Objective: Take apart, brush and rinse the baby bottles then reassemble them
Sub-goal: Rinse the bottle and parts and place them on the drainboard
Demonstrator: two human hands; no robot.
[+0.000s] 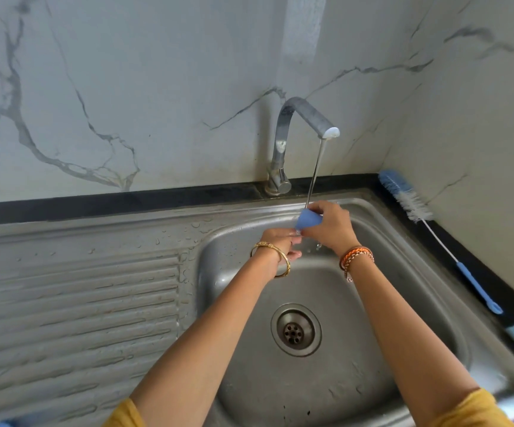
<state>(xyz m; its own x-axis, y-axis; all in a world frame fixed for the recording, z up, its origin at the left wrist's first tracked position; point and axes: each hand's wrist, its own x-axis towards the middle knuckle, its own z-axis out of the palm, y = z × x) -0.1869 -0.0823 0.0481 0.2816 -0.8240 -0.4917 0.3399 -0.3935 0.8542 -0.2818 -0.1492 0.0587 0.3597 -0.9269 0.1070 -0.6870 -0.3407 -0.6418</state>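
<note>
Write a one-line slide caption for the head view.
Right hand holds a blue bottle cap under the running tap, left hand beside it; bottle brush lies on the counter.

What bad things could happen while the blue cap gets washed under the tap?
The blue cap is wet and gripped only by the right hand, so it might slip and drop into the sink, towards the open drain. Water hitting the cap could also splash onto the wall. The bottle brush lies on the narrow ledge and could get knocked off.
</note>
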